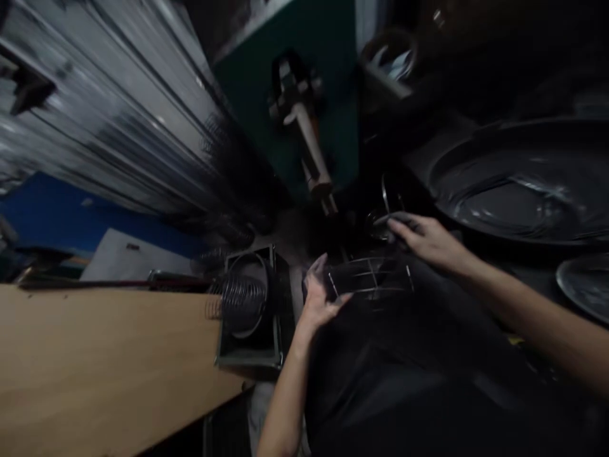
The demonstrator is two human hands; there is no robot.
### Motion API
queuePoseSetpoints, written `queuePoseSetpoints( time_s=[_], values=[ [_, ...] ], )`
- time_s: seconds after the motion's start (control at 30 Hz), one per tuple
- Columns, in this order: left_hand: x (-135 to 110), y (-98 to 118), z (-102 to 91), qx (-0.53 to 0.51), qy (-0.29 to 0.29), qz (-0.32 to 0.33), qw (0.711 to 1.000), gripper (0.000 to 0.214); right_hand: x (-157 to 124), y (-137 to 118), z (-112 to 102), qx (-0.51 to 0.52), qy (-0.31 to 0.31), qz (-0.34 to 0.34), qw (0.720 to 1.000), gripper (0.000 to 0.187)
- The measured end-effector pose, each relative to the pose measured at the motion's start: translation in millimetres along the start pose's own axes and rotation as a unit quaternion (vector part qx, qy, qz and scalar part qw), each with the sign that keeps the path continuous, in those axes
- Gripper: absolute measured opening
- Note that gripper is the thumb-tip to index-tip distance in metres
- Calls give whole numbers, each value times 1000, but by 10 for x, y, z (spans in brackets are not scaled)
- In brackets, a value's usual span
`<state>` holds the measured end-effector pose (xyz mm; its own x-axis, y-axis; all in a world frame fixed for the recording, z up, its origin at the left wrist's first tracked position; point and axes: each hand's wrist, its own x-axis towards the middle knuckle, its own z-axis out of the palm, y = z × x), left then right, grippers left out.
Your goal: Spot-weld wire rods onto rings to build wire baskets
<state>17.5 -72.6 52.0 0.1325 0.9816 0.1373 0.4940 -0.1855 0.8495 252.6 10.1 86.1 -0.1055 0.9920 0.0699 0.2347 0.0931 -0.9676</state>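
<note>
My left hand (320, 298) has its thumb and fingers curled around the left end of a thin wire frame (373, 277), a cage-like piece with curved rails and cross wires. The frame lies sideways over the dark cloth (409, 374) on my lap. Just above its right part, my right hand (413, 232) is pinched closed at a thin metal wire ring (384, 192), whose curve rises past the fingertips. Blur and darkness hide exactly how the fingers meet the ring.
A green machine plate (252, 82) carries a metal tool head (307, 139) pointing toward me. To the left are a box (219, 352) with a wire coil (245, 293) and a wooden board (118, 362). On the right sits a large dark round basin (504, 133).
</note>
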Motion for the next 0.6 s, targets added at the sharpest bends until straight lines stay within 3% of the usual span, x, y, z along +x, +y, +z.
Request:
queuePoseSetpoints(
  time_s=[0.07,0.13,0.3,0.43,0.6],
  values=[
    [-30,-184,35,39,-38,17,998,96,60,68,59,4,-3,9,1000,36],
    [-16,-340,172,53,-47,24,997,92,81,124,181,1,-6,10,1000,33],
    [127,-495,438,-23,30,29,999,83,210,164,432,8,2,27,1000,27],
    [306,-453,330,-52,64,64,995,81,456,3,499,88,4,84,993,18],
    [522,-449,212,-36,69,138,987,74,617,-269,544,154,-42,156,975,6]
  ],
)
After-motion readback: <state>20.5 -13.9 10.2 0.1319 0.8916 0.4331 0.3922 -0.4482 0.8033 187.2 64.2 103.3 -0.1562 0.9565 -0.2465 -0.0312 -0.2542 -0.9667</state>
